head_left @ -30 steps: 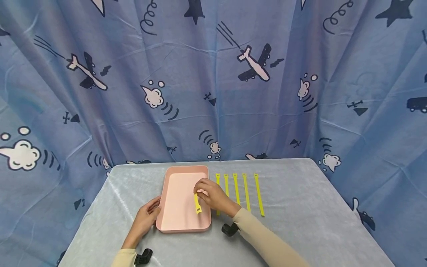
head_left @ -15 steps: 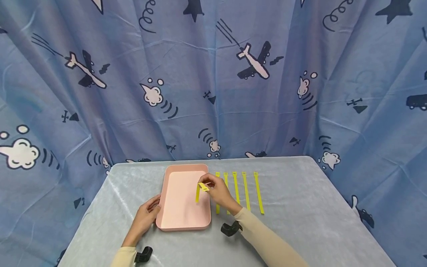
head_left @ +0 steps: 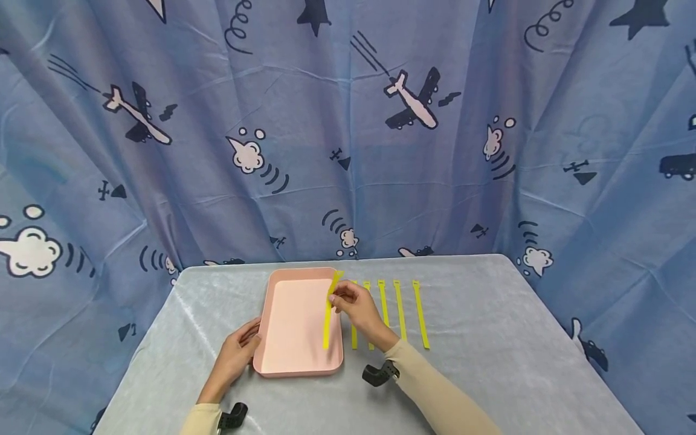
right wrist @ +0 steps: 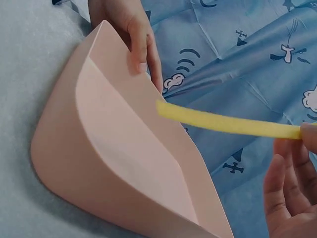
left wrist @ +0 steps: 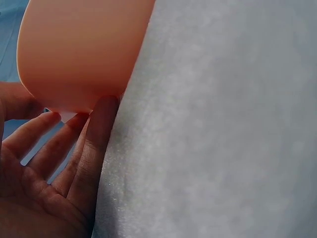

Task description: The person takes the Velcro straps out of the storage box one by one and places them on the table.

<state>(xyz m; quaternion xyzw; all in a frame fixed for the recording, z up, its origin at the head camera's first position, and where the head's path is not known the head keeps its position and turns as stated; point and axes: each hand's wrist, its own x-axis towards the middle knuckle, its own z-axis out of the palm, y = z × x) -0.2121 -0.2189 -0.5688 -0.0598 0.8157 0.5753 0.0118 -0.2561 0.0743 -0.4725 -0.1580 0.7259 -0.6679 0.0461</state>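
A yellow hook-and-loop cable tie (head_left: 327, 329) with a slotted head is pinched near its middle between thumb and fingers of my right hand (head_left: 360, 311). It stands lengthwise over the right side of a pink tray (head_left: 293, 344), head end up and away from me. In the right wrist view, the tie's plain end (right wrist: 198, 118) stretches out over the tray. My left hand (head_left: 232, 359) grips the tray's left wall; its thumb is at the rim and its fingertips (left wrist: 101, 109) touch the outer side in the left wrist view.
Several more yellow cable ties (head_left: 421, 317) lie in a row right of the tray, partly covered by my right hand and forearm. A grey cloth covers the table (head_left: 489, 362). A blue printed curtain (head_left: 348, 121) hangs behind its far edge.
My right hand has shifted slightly right and turned the cable tie, so its head, earlier pointing down and then folded toward me, now points up and away. The left hand stays on the tray.
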